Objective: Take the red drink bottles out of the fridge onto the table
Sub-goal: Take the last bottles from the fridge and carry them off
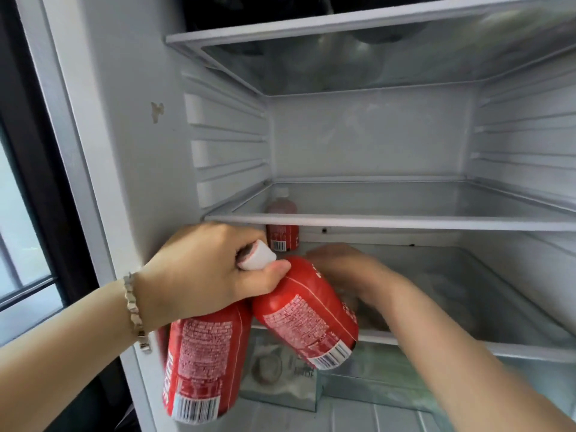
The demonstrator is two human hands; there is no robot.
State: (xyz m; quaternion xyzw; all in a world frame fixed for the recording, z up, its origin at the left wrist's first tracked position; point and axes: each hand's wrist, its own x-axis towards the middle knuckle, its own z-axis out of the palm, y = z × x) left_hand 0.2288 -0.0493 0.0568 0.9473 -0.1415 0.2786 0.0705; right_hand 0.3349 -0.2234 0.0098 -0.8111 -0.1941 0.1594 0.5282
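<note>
My left hand [208, 266] grips two red drink bottles by their necks at the fridge's left front. One bottle [196, 366] hangs almost straight down. The other [307, 313] tilts out to the right, its white cap pinched between my fingers. A third red bottle [282, 236] stands upright at the back left of the lower shelf, its top seen through the glass shelf above. My right hand [339, 263] reaches into that lower shelf, fingers spread low, just right of the standing bottle and not touching it.
The open fridge has a glass middle shelf [389, 220] with nothing on it and an upper shelf [343, 23] with dark items above. Below the lower shelf sits a clear drawer [280, 388] with packaged food. A window lies at the left.
</note>
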